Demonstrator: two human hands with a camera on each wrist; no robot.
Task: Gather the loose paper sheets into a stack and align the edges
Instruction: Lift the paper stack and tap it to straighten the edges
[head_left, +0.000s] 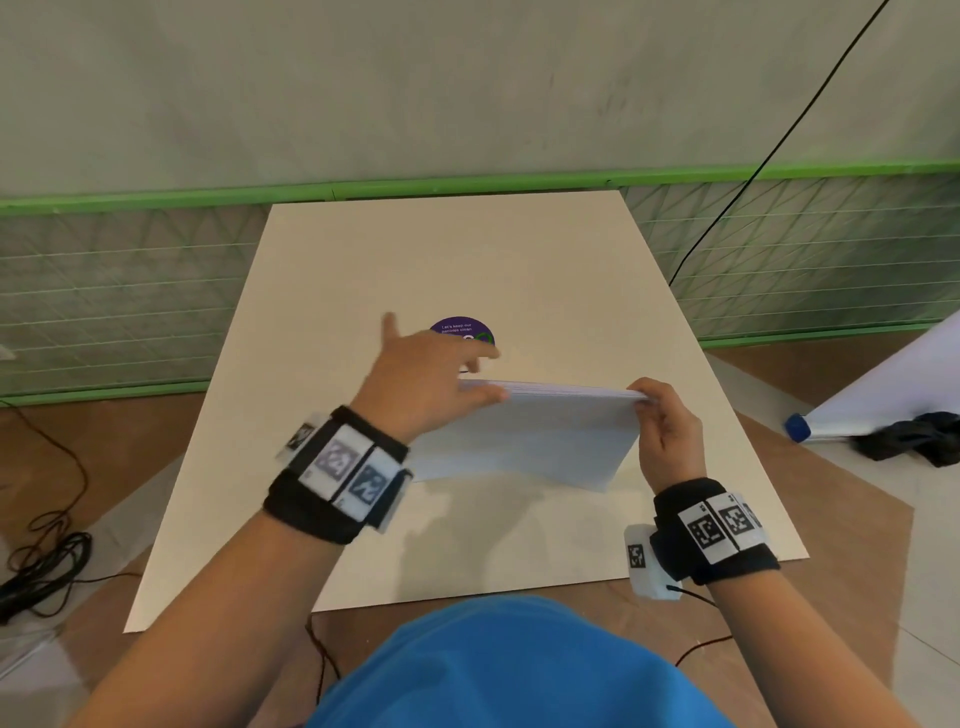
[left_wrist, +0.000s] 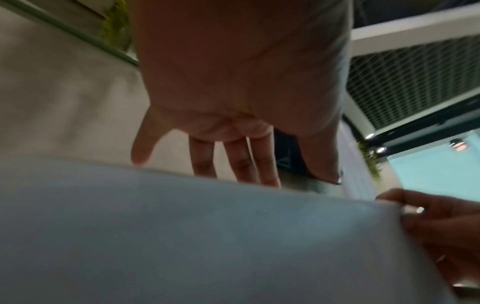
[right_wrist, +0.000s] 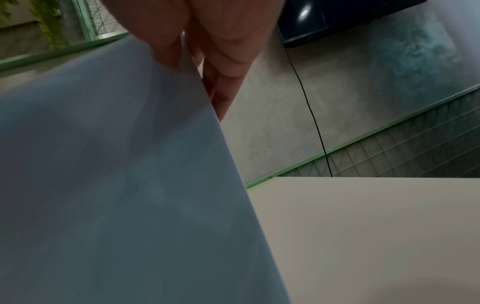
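At frame centre we are holding the paper stack (head_left: 524, 441) upright on the table (head_left: 363, 249), right hand (head_left: 667, 434) pinching its right edge, left hand (head_left: 426, 379) spread loosely by the left edge. Light, floppy, slippery sheets; side edges are probably offering the best grip.

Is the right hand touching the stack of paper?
Touching. The head view shows the right hand pinching the stack of paper at its upper right corner; the right wrist view shows fingers behind the sheets.
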